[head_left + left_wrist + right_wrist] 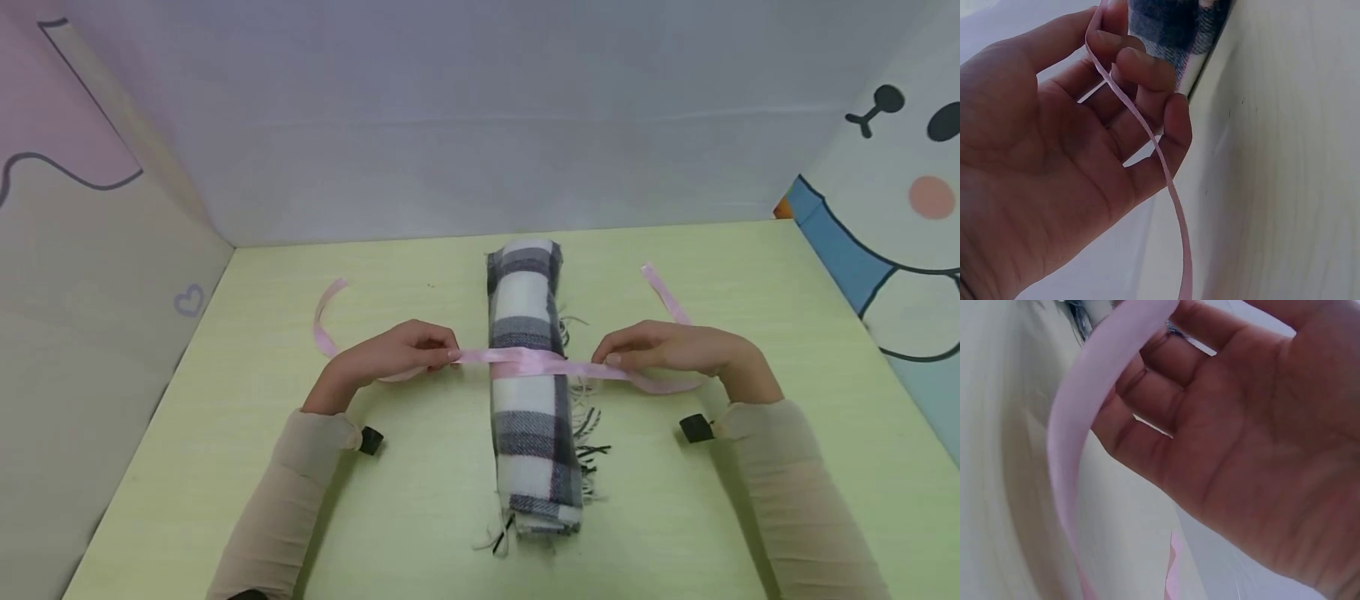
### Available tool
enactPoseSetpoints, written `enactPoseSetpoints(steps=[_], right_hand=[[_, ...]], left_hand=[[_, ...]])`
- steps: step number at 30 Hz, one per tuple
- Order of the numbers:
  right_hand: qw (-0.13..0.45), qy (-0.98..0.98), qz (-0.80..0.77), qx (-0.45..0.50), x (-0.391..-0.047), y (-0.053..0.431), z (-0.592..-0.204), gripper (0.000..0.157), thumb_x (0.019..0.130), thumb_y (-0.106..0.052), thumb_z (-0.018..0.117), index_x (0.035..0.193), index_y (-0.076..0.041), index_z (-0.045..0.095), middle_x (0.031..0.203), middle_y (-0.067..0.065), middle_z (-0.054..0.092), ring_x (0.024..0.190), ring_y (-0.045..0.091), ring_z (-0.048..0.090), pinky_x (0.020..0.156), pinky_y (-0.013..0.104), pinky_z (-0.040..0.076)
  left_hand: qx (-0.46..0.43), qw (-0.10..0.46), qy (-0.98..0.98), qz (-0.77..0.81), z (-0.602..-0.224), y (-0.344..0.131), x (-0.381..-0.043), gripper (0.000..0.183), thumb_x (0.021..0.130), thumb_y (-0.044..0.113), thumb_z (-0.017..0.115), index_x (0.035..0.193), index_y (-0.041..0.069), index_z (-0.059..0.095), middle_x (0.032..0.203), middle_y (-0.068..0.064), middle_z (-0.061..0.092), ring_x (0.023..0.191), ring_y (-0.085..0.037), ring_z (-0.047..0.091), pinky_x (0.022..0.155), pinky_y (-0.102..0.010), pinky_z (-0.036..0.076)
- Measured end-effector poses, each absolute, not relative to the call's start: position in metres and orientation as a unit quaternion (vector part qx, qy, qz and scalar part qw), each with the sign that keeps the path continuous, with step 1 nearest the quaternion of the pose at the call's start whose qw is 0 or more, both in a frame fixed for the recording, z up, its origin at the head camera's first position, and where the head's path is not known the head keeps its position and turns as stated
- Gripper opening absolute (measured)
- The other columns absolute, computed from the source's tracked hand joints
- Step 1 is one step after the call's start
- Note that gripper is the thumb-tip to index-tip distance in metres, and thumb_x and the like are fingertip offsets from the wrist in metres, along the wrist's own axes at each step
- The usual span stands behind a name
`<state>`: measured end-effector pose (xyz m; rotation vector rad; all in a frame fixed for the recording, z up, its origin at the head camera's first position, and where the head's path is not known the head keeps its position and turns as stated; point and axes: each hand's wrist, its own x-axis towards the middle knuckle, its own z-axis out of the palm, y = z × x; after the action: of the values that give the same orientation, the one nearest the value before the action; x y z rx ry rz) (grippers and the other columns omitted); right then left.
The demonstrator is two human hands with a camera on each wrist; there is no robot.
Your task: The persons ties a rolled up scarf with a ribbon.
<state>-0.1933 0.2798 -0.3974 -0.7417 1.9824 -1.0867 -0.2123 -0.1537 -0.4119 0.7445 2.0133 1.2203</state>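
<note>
A rolled plaid scarf (528, 433) in white, grey and black lies lengthwise on the table, its fringe showing along the right side and at the near end. Around its middle runs a pink ribbon (528, 362), crossed or knotted on top; which of the two I cannot tell. On the left, my left hand (401, 350) pinches one ribbon end between thumb and finger, and the tail trails across the palm in the left wrist view. To the right of the roll, my right hand (667, 348) pinches the other side, its tail (1069, 437) curving down past the fingers.
The pale yellow-green table (225, 500) meets a plain light wall (480, 167) at the back. Printed panels stand at both sides, the right one with a cartoon animal (900, 208). Loose ribbon tails lie behind each hand. A small black block (697, 428) sits at the right cuff.
</note>
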Motion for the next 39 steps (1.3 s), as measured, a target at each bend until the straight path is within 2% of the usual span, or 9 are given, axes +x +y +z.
enactPoseSetpoints(steps=[7,11,17,24,29,36,39], right_hand=[[0.365,0.739,-0.463,-0.327,-0.196,0.284,-0.399,0.021,0.113,-0.012,0.052,0.120,-0.009,0.071,0.098,0.008,0.062,0.094,0.022,0.058,0.086,0.033,0.049],[0.363,0.725,-0.475,-0.342,-0.196,0.285,-0.399,0.020,0.113,-0.009,0.050,0.118,-0.008,0.070,0.094,0.010,0.059,0.090,0.025,0.057,0.083,0.036,0.048],[0.367,0.734,-0.471,-0.325,-0.195,0.285,-0.396,0.018,0.112,-0.011,0.053,0.116,-0.009,0.070,0.094,0.011,0.059,0.091,0.025,0.057,0.084,0.036,0.048],[0.381,0.731,-0.461,-0.329,-0.194,0.282,-0.396,0.015,0.111,-0.010,0.053,0.113,-0.006,0.067,0.095,0.016,0.058,0.092,0.027,0.055,0.084,0.036,0.046],[0.376,0.714,-0.478,-0.347,-0.194,0.285,-0.394,0.017,0.112,-0.007,0.051,0.117,-0.004,0.067,0.100,0.019,0.063,0.093,0.027,0.060,0.088,0.034,0.049],[0.368,0.680,-0.510,-0.375,-0.194,0.292,-0.391,0.026,0.112,0.001,0.042,0.124,-0.002,0.064,0.103,0.011,0.063,0.095,0.026,0.062,0.089,0.035,0.053],[0.369,0.692,-0.504,-0.362,-0.193,0.292,-0.390,0.026,0.112,0.000,0.043,0.126,-0.002,0.065,0.105,0.011,0.064,0.096,0.026,0.063,0.090,0.034,0.053]], left_hand=[[0.295,0.335,0.734,0.512,-0.409,-0.158,-0.213,0.029,0.112,0.016,0.055,0.105,-0.010,0.063,0.082,-0.008,0.052,0.076,-0.024,0.045,0.076,-0.033,0.041],[0.302,0.336,0.719,0.529,-0.406,-0.158,-0.212,0.032,0.112,0.018,0.055,0.105,-0.012,0.062,0.084,-0.010,0.054,0.081,-0.029,0.049,0.080,-0.036,0.043],[0.285,0.345,0.727,0.520,-0.405,-0.158,-0.212,0.030,0.111,0.020,0.057,0.110,-0.010,0.063,0.086,-0.010,0.055,0.081,-0.029,0.049,0.079,-0.035,0.043],[0.276,0.371,0.738,0.491,-0.409,-0.160,-0.211,0.029,0.111,0.023,0.058,0.112,-0.005,0.066,0.087,-0.008,0.056,0.075,-0.021,0.045,0.071,-0.029,0.041],[0.308,0.376,0.707,0.513,-0.406,-0.163,-0.212,0.025,0.112,0.016,0.054,0.109,-0.006,0.063,0.090,-0.010,0.057,0.083,-0.026,0.049,0.080,-0.033,0.044],[0.355,0.389,0.660,0.537,-0.401,-0.169,-0.210,0.018,0.110,0.004,0.048,0.102,0.000,0.064,0.091,-0.010,0.057,0.089,-0.032,0.052,0.088,-0.041,0.045],[0.350,0.388,0.664,0.534,-0.402,-0.171,-0.211,0.019,0.110,0.002,0.047,0.103,-0.001,0.065,0.092,-0.010,0.059,0.090,-0.032,0.054,0.090,-0.044,0.045]])
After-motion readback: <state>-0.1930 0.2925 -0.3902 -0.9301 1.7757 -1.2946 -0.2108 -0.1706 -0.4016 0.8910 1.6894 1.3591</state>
